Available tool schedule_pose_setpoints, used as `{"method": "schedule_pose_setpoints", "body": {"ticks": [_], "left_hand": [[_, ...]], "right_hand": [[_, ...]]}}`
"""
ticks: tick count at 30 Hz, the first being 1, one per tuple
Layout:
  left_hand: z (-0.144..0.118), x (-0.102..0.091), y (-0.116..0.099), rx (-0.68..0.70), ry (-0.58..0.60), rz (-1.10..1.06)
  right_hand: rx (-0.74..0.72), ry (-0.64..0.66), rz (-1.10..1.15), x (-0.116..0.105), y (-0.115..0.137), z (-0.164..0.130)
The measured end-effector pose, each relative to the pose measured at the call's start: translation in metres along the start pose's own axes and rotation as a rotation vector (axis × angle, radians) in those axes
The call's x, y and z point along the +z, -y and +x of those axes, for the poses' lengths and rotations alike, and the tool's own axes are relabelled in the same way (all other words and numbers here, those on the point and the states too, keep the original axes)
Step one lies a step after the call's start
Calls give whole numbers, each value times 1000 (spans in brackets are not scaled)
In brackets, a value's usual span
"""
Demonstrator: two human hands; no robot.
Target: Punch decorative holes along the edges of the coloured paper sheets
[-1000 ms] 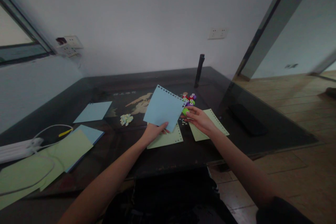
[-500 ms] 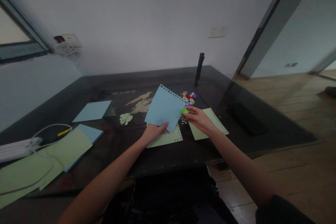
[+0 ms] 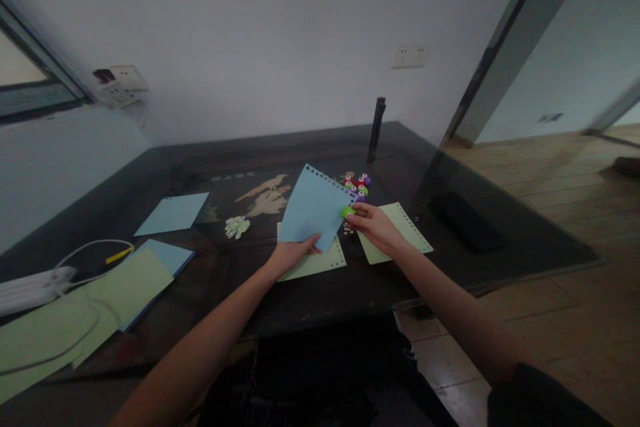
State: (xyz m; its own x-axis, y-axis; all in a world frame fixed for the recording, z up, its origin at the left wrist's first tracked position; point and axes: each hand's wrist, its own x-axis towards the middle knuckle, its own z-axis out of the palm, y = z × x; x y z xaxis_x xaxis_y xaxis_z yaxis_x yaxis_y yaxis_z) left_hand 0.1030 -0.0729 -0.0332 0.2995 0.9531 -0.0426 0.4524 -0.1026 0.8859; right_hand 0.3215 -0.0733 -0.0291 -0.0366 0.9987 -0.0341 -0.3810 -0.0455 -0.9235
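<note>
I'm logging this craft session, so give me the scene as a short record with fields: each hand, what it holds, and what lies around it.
left hand: holds blue sheet by its lower corner, raised off the table
right hand: holds green punch at the sheet's right edge
blue sheet edge: row of punched holes along the top
under the hands: two green sheets, punched edges
nearby: cluster of coloured punches, pile of paper bits
surface: dark table

Both bare forearms reach forward toward 12 o'clock. The left hand (image 3: 290,254) is closed in a pinch, thumb on top. The right hand (image 3: 376,227) is curled, fingers pointing to 10 o'clock.
</note>
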Motion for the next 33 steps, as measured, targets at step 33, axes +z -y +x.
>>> {"method": "schedule_pose_setpoints", "body": {"ticks": [33], "left_hand": [[-3, 1, -6, -101, -43, -58]], "right_hand": [[-34, -51, -49, 5, 0, -1]]}}
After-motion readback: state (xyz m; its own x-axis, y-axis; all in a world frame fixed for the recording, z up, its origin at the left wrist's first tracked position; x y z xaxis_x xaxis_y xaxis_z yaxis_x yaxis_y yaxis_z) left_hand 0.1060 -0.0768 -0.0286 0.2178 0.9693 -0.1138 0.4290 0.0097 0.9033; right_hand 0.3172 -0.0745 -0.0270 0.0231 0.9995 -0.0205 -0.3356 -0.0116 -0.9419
